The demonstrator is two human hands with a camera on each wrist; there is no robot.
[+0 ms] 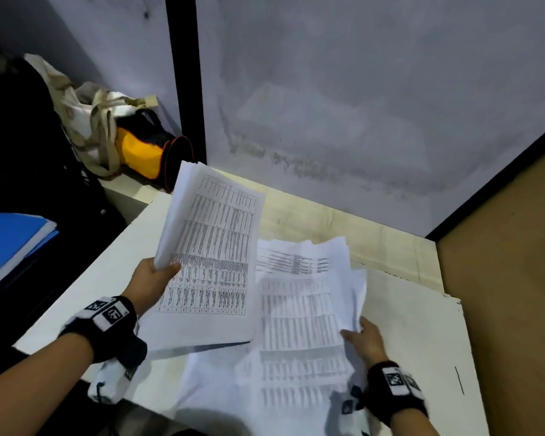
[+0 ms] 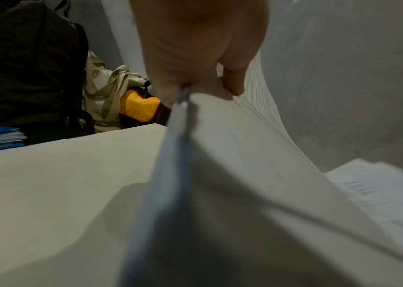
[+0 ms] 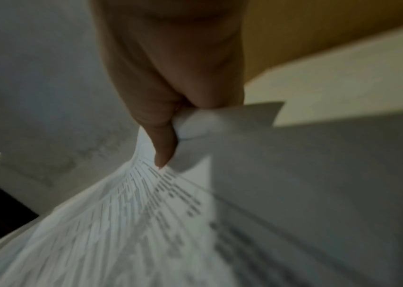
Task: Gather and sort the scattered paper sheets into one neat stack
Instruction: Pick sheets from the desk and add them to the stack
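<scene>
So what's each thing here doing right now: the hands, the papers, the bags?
Left hand: grips a raised bundle of sheets.
Right hand: pinches the edge of the loose sheets, lifting it.
Loose sheets: overlapping, uneven, not yet stacked.
Blue folder: closed, lying flat.
Cloth bag: slumped against the yellow bag.

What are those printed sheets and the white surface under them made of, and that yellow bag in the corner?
Printed sheets: thin matte paper; they bend and curl where each hand grips. White surface: looks like matte board, possibly card; hard to say. Yellow bag: seemingly woven fabric with black trim.
</scene>
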